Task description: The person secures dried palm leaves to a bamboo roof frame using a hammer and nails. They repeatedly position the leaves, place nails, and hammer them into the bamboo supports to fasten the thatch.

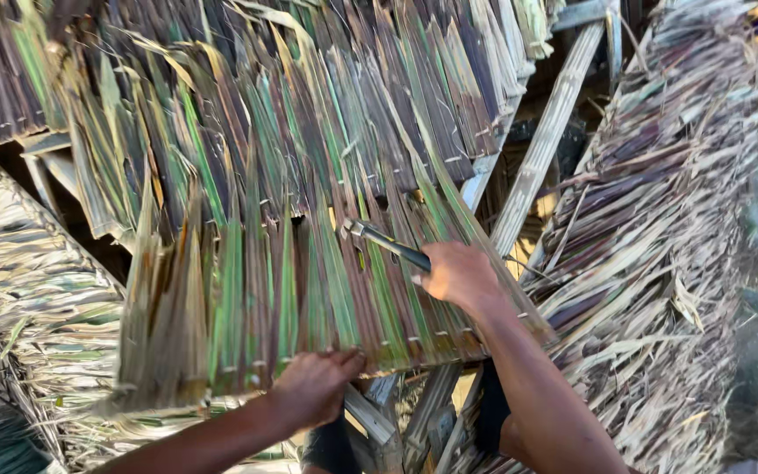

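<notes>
Grip first: the left hand (313, 386), low and left of centre, is clamped over the bottom edge of a stitched palm-leaf thatch panel (309, 298), fingers curled over the edge and pressing it flat. The right hand (460, 276), just right of centre, is clenched around the dark handle of a hammer (385, 243). The panel fills the middle of the frame, overlapping another thatch panel (265, 105) across the upper part. My read is this is the fastening step: one hand steadies the sheet while the other works the hammer on it, though I can't make out any nail under the head. Judging from that, the next bit calls for keeping the bottom edge pinned so the leaves don't slide, and landing the head squarely without splitting the strips. The hammer's long axis runs diagonally, handle at the lower right in the fist, metal head pointing up-left and sitting on or just above the leaves. The panel's leaf strips run roughly top to bottom, fanning a little. Further right a bare wooden rafter (546, 140) slants up, and dry, older thatch (660, 263) fills the right side.
</notes>
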